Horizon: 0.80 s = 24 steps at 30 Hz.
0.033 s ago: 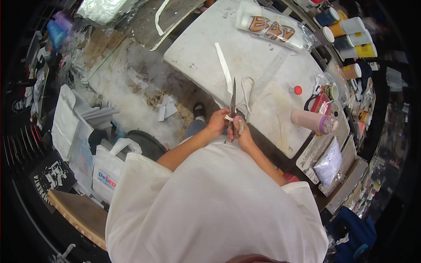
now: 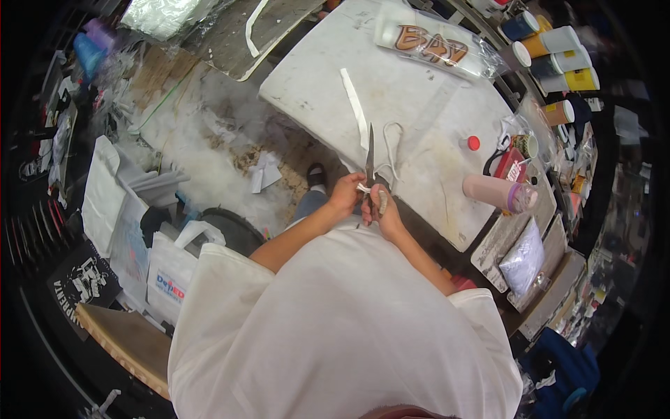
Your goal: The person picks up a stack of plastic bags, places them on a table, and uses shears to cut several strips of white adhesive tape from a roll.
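In front of my body, just off the table's near edge, my right hand [image 2: 386, 211] is closed around a pair of scissors [image 2: 370, 148]. Their dark blades point away from me. My left hand [image 2: 344, 196] is pinched beside them, with a small white strip [image 2: 362, 188] between its fingers, close to the blades. Whether the blades touch this strip is too small to tell. Beyond the scissors, a longer flat white strip [image 2: 354, 105] lies on the white table [image 2: 307, 77]. A thin white cord [image 2: 394, 150] loops on the tabletop right of the blades.
A clear-wrapped printed package [image 2: 440, 45] lies at the table's far end. On the right stand a pink bottle [image 2: 492, 192], a red-capped container [image 2: 473, 143] and several tubs [image 2: 558, 40]. White bags [image 2: 166, 272] stand to my left. Scraps and plastic cover the floor [image 2: 209, 133].
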Motion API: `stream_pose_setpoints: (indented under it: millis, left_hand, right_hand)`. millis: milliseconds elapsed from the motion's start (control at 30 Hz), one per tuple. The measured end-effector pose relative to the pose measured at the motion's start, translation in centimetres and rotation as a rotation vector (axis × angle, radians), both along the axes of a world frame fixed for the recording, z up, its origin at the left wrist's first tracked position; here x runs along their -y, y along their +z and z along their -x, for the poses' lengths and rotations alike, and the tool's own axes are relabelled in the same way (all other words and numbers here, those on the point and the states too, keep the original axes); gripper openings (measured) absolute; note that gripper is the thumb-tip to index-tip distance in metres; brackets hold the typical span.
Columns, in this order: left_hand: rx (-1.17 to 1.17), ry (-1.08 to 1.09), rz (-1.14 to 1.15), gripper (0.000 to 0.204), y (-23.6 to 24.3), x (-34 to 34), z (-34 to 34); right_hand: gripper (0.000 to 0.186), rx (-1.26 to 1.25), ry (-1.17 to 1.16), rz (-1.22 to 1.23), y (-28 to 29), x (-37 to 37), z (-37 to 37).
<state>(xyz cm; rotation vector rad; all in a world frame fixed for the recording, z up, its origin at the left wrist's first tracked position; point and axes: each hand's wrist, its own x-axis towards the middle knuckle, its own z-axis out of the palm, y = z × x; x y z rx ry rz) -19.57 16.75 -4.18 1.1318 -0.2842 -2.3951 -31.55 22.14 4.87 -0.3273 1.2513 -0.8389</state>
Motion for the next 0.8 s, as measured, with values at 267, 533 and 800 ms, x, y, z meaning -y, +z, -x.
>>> stream_pose_setpoints:
  millis: [267,533,800]
  left_hand:
    - [0.051,-0.017,0.015,0.014,-1.0,-0.5,0.1]
    - [0.225,0.016,0.166,0.023,1.1,3.0,0.0]
    - [0.384,0.024,0.277,0.019,-1.1,6.3,1.3]
  right_hand:
    - [0.047,-0.124,0.046,0.030,0.5,-0.1,-0.4]
    - [0.047,-0.051,0.002,-0.008,-0.2,-0.2,0.4]
    - [0.042,-0.099,0.064,-0.046,0.0,-0.1,0.1]
